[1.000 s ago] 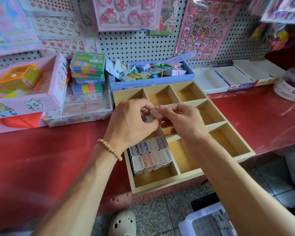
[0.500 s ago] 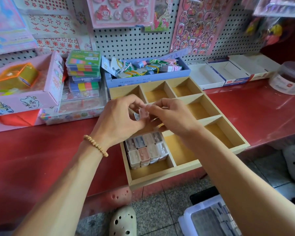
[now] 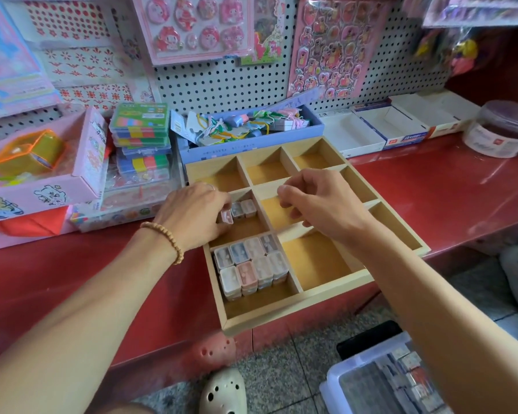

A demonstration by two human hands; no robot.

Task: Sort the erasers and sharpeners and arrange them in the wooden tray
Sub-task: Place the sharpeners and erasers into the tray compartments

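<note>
A wooden tray (image 3: 296, 312) with several compartments lies on the red counter, its near end over the edge. Its near-left compartment holds several small pastel sharpeners (image 3: 250, 264) packed in rows. In the middle-left compartment two sharpeners (image 3: 243, 208) stand side by side. My left hand (image 3: 196, 212) reaches into that compartment and pinches a pink sharpener (image 3: 226, 218) beside those two. My right hand (image 3: 320, 204) hovers over the tray's middle with fingers loosely curled and nothing in it.
A blue box (image 3: 251, 144) of tagged items sits behind the tray. Pink boxes (image 3: 42, 174) and stacked colourful cases (image 3: 141, 135) are at the left, white cartons (image 3: 386, 130) and a clear tub (image 3: 503, 130) at the right. A clear bin (image 3: 380, 380) stands on the floor.
Both hands held one sharpener together above the tray. They have separated: my left hand has lowered the pink sharpener into the middle-left compartment, and my right hand has let go and drawn right.
</note>
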